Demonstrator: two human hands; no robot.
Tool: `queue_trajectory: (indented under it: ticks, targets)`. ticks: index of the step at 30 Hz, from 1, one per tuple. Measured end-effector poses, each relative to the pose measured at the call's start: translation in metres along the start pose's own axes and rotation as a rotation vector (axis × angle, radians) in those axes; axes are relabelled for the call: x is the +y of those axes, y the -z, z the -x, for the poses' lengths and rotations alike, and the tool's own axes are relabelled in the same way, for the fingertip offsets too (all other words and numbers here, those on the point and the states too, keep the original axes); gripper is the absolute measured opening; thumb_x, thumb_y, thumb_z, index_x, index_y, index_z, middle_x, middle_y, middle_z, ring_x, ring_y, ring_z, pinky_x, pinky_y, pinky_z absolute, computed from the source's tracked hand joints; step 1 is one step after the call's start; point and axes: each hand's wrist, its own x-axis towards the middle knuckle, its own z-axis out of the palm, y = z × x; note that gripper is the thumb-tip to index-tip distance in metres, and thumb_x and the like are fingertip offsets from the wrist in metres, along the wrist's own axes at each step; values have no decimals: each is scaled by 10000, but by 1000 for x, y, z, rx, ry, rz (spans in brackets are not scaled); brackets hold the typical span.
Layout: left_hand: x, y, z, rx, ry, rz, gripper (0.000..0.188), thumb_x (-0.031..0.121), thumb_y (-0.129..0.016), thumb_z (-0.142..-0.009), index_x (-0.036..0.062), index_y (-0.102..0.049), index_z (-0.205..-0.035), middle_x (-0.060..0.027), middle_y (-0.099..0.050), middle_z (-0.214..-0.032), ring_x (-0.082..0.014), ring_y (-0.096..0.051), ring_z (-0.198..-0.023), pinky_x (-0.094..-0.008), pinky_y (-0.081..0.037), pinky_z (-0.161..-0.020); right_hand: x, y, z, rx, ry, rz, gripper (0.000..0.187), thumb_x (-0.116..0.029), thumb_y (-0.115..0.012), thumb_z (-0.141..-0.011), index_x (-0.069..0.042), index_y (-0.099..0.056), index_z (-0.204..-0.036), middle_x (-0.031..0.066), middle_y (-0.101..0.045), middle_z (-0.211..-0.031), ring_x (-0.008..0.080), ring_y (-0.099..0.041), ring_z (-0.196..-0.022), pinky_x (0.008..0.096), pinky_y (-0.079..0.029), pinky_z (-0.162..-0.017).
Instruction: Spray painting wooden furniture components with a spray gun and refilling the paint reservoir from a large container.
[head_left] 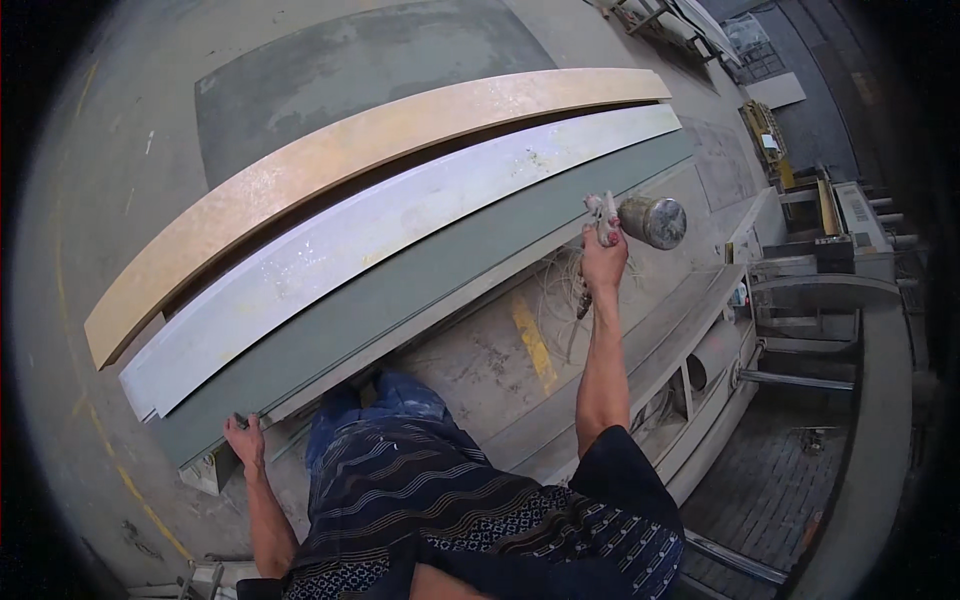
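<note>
Spray gun [603,212], paint-crusted, with a dull cylindrical metal cup [656,222], held in the right hand [605,262], fingers wrapped round its handle, near the right end of a matte grey-green board [450,262]. Left hand [245,441] curled at that board's left end by a small dark object [240,421]; cannot tell whether gripped. Beyond: speckled glossy white board [400,222], smooth tan board [400,122].

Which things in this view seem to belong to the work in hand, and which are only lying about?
Likely part of the work:
spray gun with metal cup, in the right hand
grey-green board, at the left hand
white board and tan board beyond it

Apparently just nearby:
pale sheet, upper right
metal machinery, right side
</note>
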Motion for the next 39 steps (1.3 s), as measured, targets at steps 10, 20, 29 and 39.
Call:
queue_trajectory:
  ticks: [10, 20, 29, 39]
  targets:
    - [31, -15, -9, 32, 19, -2, 648, 337, -640, -764, -108, -473, -1205, -310, -390, -1281, -400, -384, -1205, -401, -318, -1018, -57, -45, 116, -728, -151, -169, 274, -221, -655, -790, -20, -583, -962, 22, -583, -736, 94, -526, -687, 268, -447, -638]
    - [21, -7, 4, 9, 87, 9, 685, 356, -650, -762, -104, -453, -1230, -300, -362, -1301, -398, -380, -1212, -398, -309, -1028, -50, -59, 68, -916, -479, -244, 180, -216, -636, -812, -46, -580, -827, -16, -559, -652, 81, -485, -548, 251, -397, -497]
    - [22, -8, -3, -31, 75, -16, 706, 358, -648, -766, -118, -435, -1242, -297, -356, -1304, -395, -393, -1204, -396, -324, -1017, 19, -22, -69, -270, -445, -67, 242, -209, -641, -788, 17, -568, -836, 28, -536, -584, 127, -456, -437, 285, -374, -411]
    - [-26, 25, -15, -108, -68, 10, 599, 358, -642, -772, -74, -522, -1170, -280, -426, -1251, -398, -417, -1172, -402, -343, -995, -35, -41, 16, -225, -187, -66, 224, -218, -636, -810, -17, -548, -764, 30, -542, -601, 112, -476, -462, 270, -364, -431]
